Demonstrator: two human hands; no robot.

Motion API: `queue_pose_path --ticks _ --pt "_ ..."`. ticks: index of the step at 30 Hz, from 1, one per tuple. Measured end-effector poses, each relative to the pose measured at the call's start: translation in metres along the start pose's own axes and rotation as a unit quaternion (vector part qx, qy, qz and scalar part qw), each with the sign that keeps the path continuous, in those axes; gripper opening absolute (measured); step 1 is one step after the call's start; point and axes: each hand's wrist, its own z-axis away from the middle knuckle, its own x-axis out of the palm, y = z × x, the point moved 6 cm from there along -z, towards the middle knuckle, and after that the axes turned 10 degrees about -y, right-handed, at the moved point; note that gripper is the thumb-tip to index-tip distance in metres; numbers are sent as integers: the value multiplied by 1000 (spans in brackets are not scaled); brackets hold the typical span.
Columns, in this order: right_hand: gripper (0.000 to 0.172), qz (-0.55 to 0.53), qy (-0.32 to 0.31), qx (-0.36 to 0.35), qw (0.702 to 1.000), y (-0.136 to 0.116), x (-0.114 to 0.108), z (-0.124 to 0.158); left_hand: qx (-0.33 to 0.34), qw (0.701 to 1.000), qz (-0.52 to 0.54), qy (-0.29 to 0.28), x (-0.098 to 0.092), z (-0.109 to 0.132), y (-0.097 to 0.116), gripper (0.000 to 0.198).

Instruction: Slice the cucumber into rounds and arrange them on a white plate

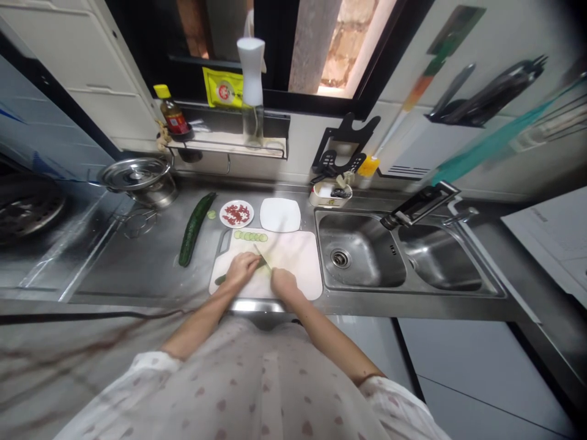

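On the white cutting board [300, 253], my left hand [242, 270] is closed over a cut cucumber [221, 280], whose dark green end shows beside the wrist. My right hand [283, 283] grips a knife [262, 255] by its handle, hidden in the fist. The blade slants up and left, right by the left fingertips; whether it touches the cucumber I cannot tell. A row of cucumber slices [250, 236] lies along the board's far edge. To the left of the board is a whole cucumber [196, 229], with a small cucumber end piece [211, 214] near its tip.
Behind the board are a plate [223, 215] of small red pieces and a white square plate [280, 215]. A double sink [362, 244] with a dark faucet [419, 205] adjoins on the right. At left stand a lidded steel pot [142, 180] and a wire stand [137, 223].
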Motion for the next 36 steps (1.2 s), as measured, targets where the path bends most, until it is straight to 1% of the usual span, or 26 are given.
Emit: queue_pose_path --ticks 2,7,15,18,22,27,30,33,36 --pt "30 -1 7 3 1000 4 4 5 -1 1000 -3 1 0 0 0 23" --pt "29 3 0 7 1000 9 13 11 4 1000 -7 1 1 1 1 22" --pt "31 -3 20 3 1000 -3 0 -5 -1 1000 -13 4 0 1 2 21" --pt "32 -6 25 -3 1000 -5 -2 -6 -3 1000 -15 4 -1 2 4 22" --pt "32 -8 9 8 1000 0 3 2 -4 1000 -15 8 -3 2 6 22" --pt "28 -6 -7 19 1000 12 15 18 -14 1000 -4 -1 0 1 3 22" --pt "27 -3 -12 28 1000 17 20 23 -16 1000 1 3 1 1 1 22" --pt "27 -4 -10 30 999 16 20 22 -10 1000 3 8 2 1 1 21" --pt "29 -4 -1 26 1000 10 13 16 -8 1000 -1 9 4 1 0 21"
